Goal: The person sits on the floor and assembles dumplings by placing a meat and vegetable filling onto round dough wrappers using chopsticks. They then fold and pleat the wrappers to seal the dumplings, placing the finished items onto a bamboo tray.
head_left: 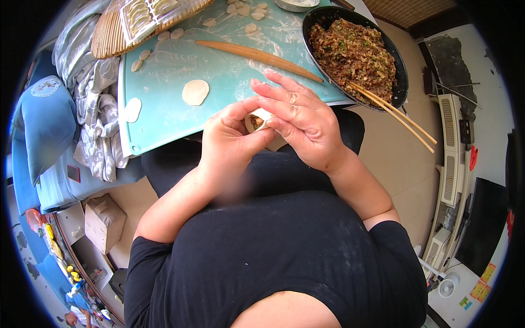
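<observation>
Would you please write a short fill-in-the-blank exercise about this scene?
1. The left hand holds a dumpling wrapper together with the ____ hand.
2. The number of chopsticks resting on the pan is ____.
3. The rolling pin lies to the ____ of the pan.
4. The person's shirt is coloured ____.

Missing words: right; two; left; black.

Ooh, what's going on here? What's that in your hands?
A person's left hand holds a dough wrapper with filling inside, and the right hand has its thumb at the edge. The wrapper is still open. Two flat dough rounds and a wooden rolling pin lie on the floury green mat. To the right, a black pan holds lots of minced mixture, with chopsticks sticking out.
</observation>
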